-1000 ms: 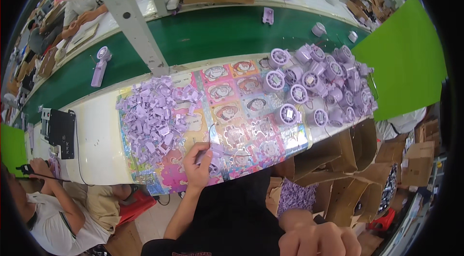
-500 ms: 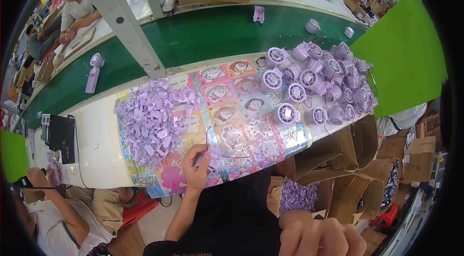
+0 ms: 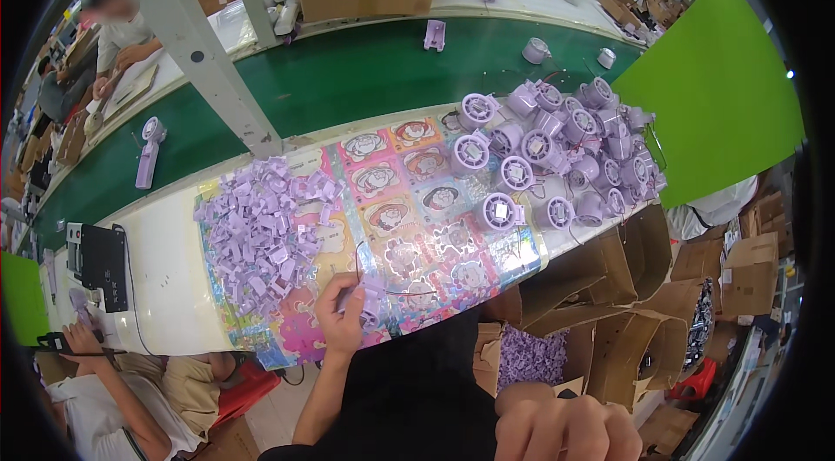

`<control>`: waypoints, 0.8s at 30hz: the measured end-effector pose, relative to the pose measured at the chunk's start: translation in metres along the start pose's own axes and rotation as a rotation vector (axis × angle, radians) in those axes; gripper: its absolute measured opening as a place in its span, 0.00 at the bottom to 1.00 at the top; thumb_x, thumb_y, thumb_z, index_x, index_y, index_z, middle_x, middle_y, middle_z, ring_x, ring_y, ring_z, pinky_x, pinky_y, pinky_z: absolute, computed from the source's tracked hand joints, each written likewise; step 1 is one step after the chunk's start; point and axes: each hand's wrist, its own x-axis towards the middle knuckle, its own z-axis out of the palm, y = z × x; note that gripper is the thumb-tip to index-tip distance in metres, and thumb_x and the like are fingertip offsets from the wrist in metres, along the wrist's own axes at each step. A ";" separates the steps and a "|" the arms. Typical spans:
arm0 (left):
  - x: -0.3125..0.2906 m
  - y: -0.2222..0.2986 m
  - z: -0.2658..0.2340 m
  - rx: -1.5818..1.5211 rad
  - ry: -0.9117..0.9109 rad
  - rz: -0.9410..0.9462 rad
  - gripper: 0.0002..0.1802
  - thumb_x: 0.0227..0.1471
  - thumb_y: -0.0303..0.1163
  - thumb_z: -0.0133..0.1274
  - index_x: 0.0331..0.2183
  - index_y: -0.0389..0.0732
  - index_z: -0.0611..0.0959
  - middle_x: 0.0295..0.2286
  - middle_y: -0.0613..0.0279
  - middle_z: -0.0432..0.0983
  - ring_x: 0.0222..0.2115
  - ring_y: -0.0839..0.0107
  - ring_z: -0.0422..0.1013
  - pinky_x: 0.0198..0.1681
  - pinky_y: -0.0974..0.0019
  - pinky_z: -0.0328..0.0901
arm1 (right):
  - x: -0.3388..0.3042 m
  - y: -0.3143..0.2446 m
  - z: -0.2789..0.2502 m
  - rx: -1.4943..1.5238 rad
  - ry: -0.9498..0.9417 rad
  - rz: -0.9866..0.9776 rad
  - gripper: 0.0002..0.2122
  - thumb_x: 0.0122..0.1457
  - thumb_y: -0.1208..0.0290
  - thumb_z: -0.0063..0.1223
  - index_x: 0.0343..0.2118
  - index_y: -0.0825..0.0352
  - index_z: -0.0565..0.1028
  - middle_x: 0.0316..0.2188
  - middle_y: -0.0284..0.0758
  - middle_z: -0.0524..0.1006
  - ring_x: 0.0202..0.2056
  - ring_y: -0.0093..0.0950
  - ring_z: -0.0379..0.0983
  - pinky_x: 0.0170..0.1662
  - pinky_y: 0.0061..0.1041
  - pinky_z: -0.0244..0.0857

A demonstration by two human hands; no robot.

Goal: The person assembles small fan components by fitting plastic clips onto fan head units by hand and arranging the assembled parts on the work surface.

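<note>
- The left hand (image 3: 341, 315) rests at the near edge of the table (image 3: 165, 278), its fingers pinched together on a small lilac part (image 3: 372, 303) that lies on the colourful cartoon-print mat (image 3: 409, 200).
- A thin dark wire (image 3: 358, 259) loops up from that part and curves back across the mat toward the person's right.
- The right hand (image 3: 565, 426) sits low at the bottom of the view, well apart from the table, fingers curled inward; the knuckles face the camera, so I cannot tell whether it holds anything.
- Just left of the left hand, a heap of small lilac plastic pieces (image 3: 261, 230) covers the left part of the mat.
- At the far right end of the table lies a cluster of round lilac fan housings (image 3: 557, 152), some showing grilles, with thin wires trailing among them.
- Beyond the table runs a green conveyor belt (image 3: 348, 78) carrying a lilac handheld fan (image 3: 148, 152) and a few loose lilac parts.
- Open cardboard boxes (image 3: 626, 287) stand below the table's right end; one holds more lilac pieces (image 3: 531, 357).
- Another person's hand (image 3: 80, 339) is at the lower left, beside a black device (image 3: 100, 263) on the table.
</note>
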 end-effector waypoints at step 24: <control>-0.002 -0.010 0.000 -0.039 -0.012 -0.040 0.06 0.53 0.23 0.52 0.35 0.31 0.77 0.34 0.61 0.76 0.36 0.75 0.69 0.43 0.71 0.64 | -0.006 0.000 0.000 -0.118 -0.016 -0.098 0.04 0.53 0.79 0.64 0.29 0.66 0.79 0.29 0.37 0.79 0.17 0.21 0.69 0.20 0.16 0.62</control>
